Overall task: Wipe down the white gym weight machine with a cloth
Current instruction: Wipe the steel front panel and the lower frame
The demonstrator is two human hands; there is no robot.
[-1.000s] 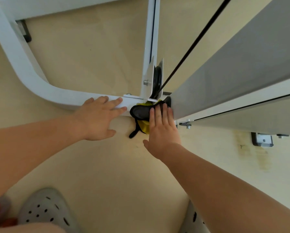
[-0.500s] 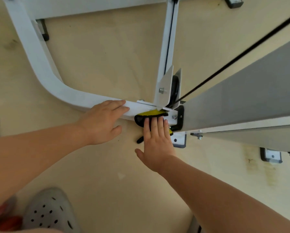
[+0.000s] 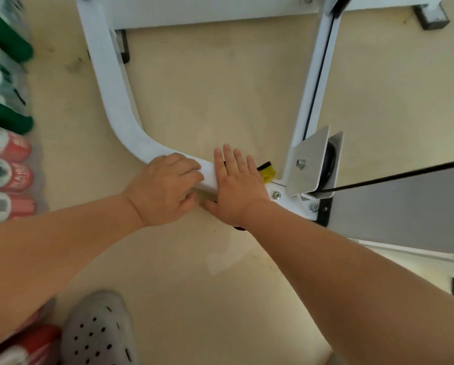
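Right hand (image 3: 236, 185) fingers (image 3: 227, 159) straight, flat, pressing yellow-black cloth (image 3: 267, 173) onto frame (image 3: 115, 101). Left hand (image 3: 165, 188) fingers curled, gripping frame. Cans (image 3: 7, 175) at left: labels too blurred to read.

You have two hands in view, your left hand (image 3: 168, 188) and your right hand (image 3: 236, 188), with one white machine frame (image 3: 115, 101) under them and one yellow-and-black cloth (image 3: 266, 172) showing past the right fingers. Just right of your right hand, count one pulley wheel (image 3: 329, 162), two metal plates (image 3: 310, 159), three bolt heads (image 3: 300, 163) and one black cable (image 3: 404, 176). Well left of your left hand are three red-ended cans (image 3: 10, 176) and at least two green-ended containers (image 3: 7, 119), which are blurred. Below your left forearm is one grey clog (image 3: 97, 330).
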